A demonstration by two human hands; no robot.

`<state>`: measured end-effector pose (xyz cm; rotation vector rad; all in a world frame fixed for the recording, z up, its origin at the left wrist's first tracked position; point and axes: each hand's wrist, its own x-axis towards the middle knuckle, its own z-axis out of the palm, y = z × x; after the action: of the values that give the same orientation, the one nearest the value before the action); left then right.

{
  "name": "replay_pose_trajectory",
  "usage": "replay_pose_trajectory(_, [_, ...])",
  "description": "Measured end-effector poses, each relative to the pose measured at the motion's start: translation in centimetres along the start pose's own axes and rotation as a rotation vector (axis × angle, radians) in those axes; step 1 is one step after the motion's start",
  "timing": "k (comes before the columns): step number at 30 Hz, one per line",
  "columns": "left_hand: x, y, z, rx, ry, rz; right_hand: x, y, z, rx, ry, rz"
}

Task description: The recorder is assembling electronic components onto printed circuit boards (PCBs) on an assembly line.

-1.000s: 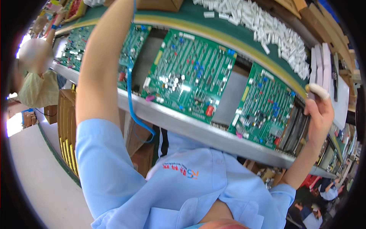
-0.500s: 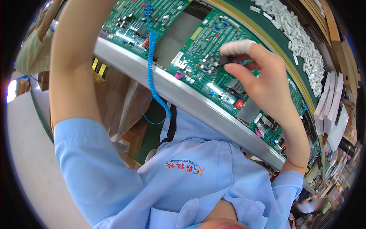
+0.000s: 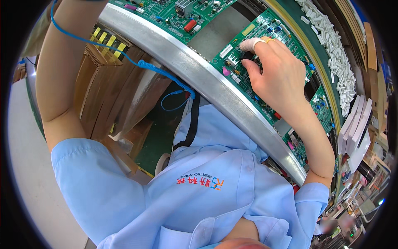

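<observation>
My right hand [image 3: 277,68] bends over a green circuit board [image 3: 271,18]. Its thumb and index finger pinch a small black part [image 3: 248,54], mostly hidden by the fingers, close above the board. White covering wraps the index fingertip and a yellow band circles another finger. Beside the pinch, near the board's left corner, stand a pink-purple component [image 3: 226,71] and a white-marked block [image 3: 233,60]. My left arm [image 3: 64,70] reaches up past the top edge, so the left hand is out of view. A blue coiled cord [image 3: 166,74] runs across from that arm.
A metal rail [image 3: 199,68] borders the boards on my side. Another green board [image 3: 174,18] lies to the left, a third [image 3: 321,103] to the right. White small parts [image 3: 331,50] pile beyond a yellow strip. Cardboard boxes [image 3: 95,83] stand below the rail at left.
The left board and the one under my right hand now sit further right in the picture. My right hand's pinch is nearer the pink-purple component. My left arm has swung up and left.
</observation>
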<state>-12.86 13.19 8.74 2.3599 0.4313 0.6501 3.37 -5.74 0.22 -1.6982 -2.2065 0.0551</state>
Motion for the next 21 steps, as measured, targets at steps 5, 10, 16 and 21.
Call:
replay_pose_trajectory(5, [-0.7, 0.2, 1.7, -0.120, -0.027, -0.018, 0.2, -0.6, -0.1, -0.061, -0.031, 0.030])
replay_pose_trajectory(10, [-1.6, 0.5, 2.8, -0.194, -0.031, -0.116, 0.1, -0.7, -0.3, -0.095, -0.048, 0.029])
replay_pose_trajectory(16, [-2.1, 1.9, 3.2, 0.057, -0.021, -0.182, -0.2, -0.7, -0.3, -0.120, -0.033, 0.045])
replay_pose_trajectory(21, [-2.8, 2.2, 3.5, -0.076, -0.126, -0.165, -0.2, -0.6, -0.4, -0.089, -0.067, 0.094])
